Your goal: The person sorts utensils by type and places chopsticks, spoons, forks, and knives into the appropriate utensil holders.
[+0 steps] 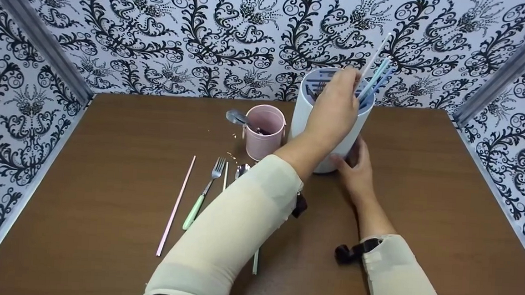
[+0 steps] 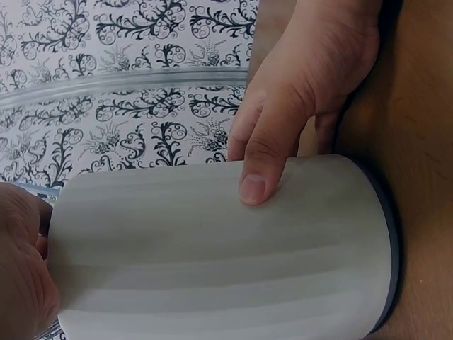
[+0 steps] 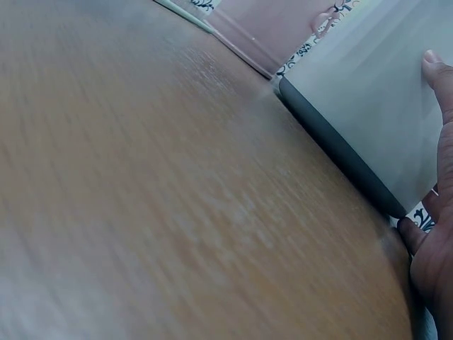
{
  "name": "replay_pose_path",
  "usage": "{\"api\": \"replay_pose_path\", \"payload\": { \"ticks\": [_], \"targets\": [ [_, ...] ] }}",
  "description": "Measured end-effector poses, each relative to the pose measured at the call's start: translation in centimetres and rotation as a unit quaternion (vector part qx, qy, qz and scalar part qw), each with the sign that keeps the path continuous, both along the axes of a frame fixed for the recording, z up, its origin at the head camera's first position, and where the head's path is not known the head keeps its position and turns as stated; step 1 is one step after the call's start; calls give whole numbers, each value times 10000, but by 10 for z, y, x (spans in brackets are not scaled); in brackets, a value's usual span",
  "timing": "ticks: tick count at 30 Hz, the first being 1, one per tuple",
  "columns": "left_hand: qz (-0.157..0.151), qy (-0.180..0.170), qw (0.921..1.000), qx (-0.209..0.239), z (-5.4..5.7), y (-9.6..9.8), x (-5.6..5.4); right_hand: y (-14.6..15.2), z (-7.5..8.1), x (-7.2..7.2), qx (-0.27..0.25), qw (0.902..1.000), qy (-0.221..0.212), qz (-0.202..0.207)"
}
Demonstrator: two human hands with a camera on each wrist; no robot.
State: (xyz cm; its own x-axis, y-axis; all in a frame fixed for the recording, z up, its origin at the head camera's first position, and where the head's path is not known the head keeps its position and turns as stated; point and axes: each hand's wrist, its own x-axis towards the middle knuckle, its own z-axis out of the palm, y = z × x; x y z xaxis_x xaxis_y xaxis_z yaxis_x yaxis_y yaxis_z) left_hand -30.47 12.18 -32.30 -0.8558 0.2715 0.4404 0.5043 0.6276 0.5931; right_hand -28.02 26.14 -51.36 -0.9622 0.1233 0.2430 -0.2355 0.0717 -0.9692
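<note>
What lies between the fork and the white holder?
Between fork and white holder, the head view shows a pale stick, tabletop spoon and pink cup; the left sleeve hides some.

So your left hand point(image 1: 335, 108) is up at the holder point(image 1: 300, 118) rim pinching a white stick point(image 1: 376, 54), and your right hand point(image 1: 362, 172) grips it low down. Bluish sticks point(image 1: 377, 77) lean out beside that. Pink cup point(image 1: 263, 146)'s just left; pink stick point(image 1: 176, 206) and fork point(image 1: 201, 201) lie on the desk point(image 1: 107, 156).

You're apparently in a booth. Scroll-patterned walls point(image 1: 246, 37) enclose your wood-grain table point(image 1: 423, 198) left, right and far; metal posts point(image 1: 508, 72) stand at the far corners.
</note>
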Motion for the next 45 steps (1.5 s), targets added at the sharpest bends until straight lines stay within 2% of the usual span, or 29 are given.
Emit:
{"api": "replay_pose_path", "payload": {
  "ticks": [6, 13, 20, 25, 30, 36, 45],
  "targets": [
    [77, -48, 9995, -319, 1, 0, 0, 1, 1, 0, 122, 9998, -132, -17],
    [93, -23, 9993, -366, 1, -1, -1, 1, 2, 1, 325, 9992, -204, -80],
    [53, -57, 9996, -261, 1, -1, 0, 3, 2, -1, 319, 9991, -236, -141],
    [-72, 64, 9999, 64, -3, -2, 4, 1, 7, 2, 338, 9991, -220, -112],
    [-261, 101, 9982, 523, -7, -1, 12, 3, 4, 0, 229, 9997, -86, -53],
    [-470, 236, 9970, 563, -13, -4, 20, 0, 6, -1, -212, 9996, 63, 187],
    [-569, 477, 9916, 1059, -22, -14, 33, -1, 2, 1, -125, 9999, -6, 29]
  ]
}}
